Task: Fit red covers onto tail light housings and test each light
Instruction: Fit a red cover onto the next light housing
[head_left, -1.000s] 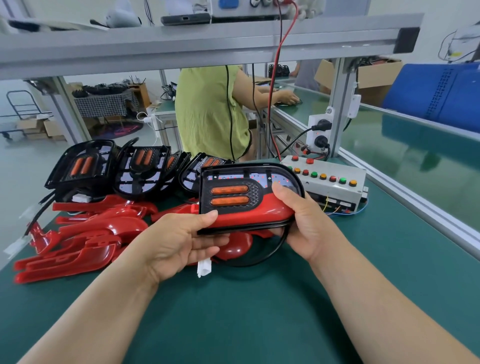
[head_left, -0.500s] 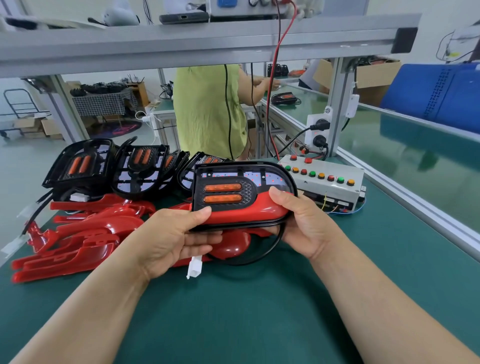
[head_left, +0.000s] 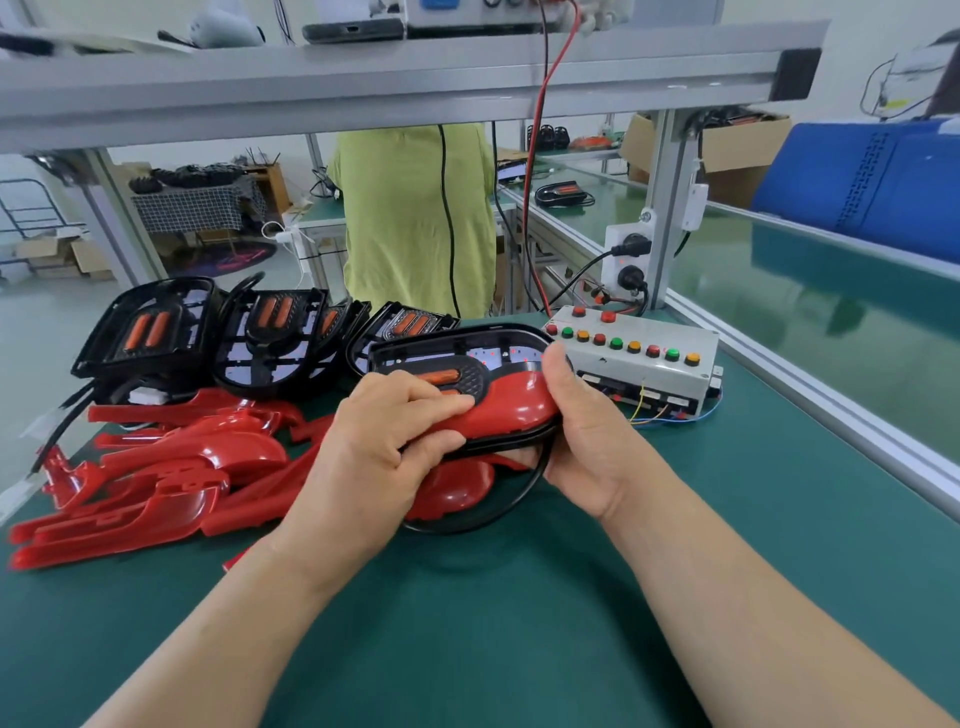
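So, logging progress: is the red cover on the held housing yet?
On: red cover sits over lower half of housing; clipped home, cannot tell.

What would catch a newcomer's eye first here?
At centre, the left hand and right hand grip a black tail light housing with a red cover on it. To their left lies a heap of red covers before a row of black housings; a button box sits to the right.

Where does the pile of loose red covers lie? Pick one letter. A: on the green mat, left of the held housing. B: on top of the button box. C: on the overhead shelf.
A: the loose red covers lie on the green mat, left of the housing that the left hand and right hand grip.
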